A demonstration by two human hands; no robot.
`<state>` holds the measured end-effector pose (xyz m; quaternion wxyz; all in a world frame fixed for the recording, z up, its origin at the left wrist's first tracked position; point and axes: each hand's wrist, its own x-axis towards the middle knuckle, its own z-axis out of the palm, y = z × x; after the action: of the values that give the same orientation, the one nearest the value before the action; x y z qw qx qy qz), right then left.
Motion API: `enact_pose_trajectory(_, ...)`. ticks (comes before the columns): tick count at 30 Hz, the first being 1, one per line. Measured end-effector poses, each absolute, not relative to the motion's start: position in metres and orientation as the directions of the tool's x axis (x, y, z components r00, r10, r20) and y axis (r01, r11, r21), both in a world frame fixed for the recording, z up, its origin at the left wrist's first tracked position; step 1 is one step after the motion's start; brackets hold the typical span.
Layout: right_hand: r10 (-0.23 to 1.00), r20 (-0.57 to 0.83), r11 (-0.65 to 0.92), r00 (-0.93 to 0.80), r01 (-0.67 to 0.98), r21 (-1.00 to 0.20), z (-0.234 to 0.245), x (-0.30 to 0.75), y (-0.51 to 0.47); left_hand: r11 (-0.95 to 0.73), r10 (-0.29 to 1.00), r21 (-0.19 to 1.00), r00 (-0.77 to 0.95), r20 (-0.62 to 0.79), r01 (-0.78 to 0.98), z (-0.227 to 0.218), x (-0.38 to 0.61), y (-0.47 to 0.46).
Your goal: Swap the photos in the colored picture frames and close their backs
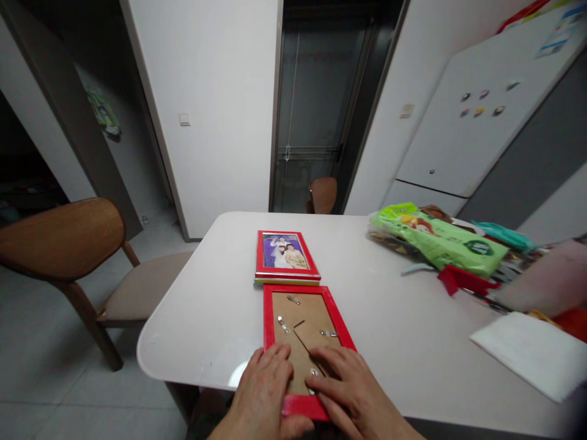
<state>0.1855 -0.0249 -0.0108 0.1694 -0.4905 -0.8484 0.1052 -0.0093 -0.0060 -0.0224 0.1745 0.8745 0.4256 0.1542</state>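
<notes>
Red picture frame (306, 333) lies face-down, brown backing and metal clips showing; left hand (263, 385) and right hand (351, 388) press flat, fingers spread; no legible writing.

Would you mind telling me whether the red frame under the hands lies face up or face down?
Face down: the red frame shows its brown backing board with metal clips.

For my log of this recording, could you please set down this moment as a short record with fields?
Left hand: left hand flat on the brown backing of the face-down red frame, palm down.
Right hand: right hand on the same backing, fingers near a metal clip.
Second frame: red photo frame, face up, just beyond the first, photo showing.
Table: white table.
Right side: green packet, white paper.
Left side: wooden chair.
</notes>
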Motion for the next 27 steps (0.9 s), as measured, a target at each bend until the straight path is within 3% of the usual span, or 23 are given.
enact_pose_trajectory(8,0.836,0.145,0.541,-0.529,0.752,-0.378,-0.004,0.185,-0.029,-0.554,0.813,0.461,0.57,0.12,0.693,-0.021,-0.008,-0.008)
enact_pose_trajectory(27,0.883,0.084,0.438,-0.461,0.749,-0.496,0.004,0.17,-0.01,-0.523,0.821,0.468,0.568,0.052,0.713,-0.013,-0.01,-0.007)
